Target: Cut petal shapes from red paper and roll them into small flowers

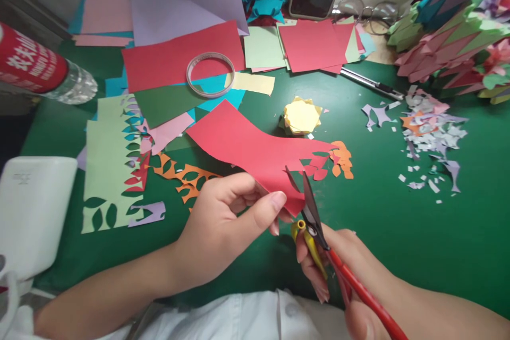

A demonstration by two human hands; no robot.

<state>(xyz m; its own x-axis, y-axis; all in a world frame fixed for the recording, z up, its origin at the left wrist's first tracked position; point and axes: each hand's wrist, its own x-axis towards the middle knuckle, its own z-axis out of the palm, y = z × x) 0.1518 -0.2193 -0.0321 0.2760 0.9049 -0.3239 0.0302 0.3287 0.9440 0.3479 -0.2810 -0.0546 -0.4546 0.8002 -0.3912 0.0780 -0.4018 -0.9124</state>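
My left hand (227, 218) is closed on a sheet of red paper (247, 141), thumb on top and fingers beneath. The sheet's right edge has leaf-shaped gaps cut into it. In my right hand (350, 255) are red-handled scissors (312, 212), their dark blades parted around the near corner of the sheet. A yellow object (314, 255) with a round, hollow end also sits among my right fingers; its kind is unclear. Just beyond the blades lie small red leaf-shaped cutouts (317, 166) and a pile of orange cutouts (341, 160).
A yellow paper piece (302, 116) stands beyond the sheet. A tape roll (210, 91) rests on coloured papers. Paper scraps (432, 130) and a pen (372, 84) are at right. A bottle (35, 64) and a white device (35, 212) stand left, paper flowers (466, 32) far right.
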